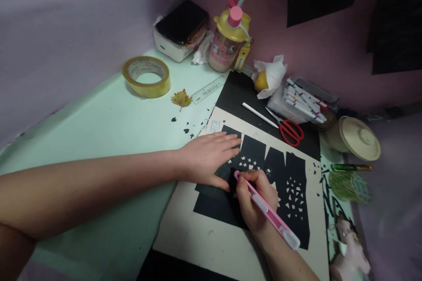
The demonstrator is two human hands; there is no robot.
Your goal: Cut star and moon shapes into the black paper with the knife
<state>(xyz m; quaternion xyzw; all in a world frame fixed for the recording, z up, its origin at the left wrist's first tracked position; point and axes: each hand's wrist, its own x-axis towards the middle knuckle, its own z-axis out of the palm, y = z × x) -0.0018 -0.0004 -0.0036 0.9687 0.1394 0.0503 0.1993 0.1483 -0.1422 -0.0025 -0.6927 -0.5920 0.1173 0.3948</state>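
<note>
My left hand lies flat, fingers stretched out, on the left part of a black paper cutout. The paper has small star, heart and triangle holes and notches along its top edge. Just right of it, my right hand grips a pink craft knife like a pen. Its handle slants down to the right, and its front end points at the paper near my left thumb. The blade tip is too dark to make out. Under the paper is a pale board.
Red-handled scissors and a white pen lie on black sheet above the board. Behind are a tape roll, dry leaf, clear ruler, drink bottle and marker box. A lidded pot stands right. Black scraps are scattered about.
</note>
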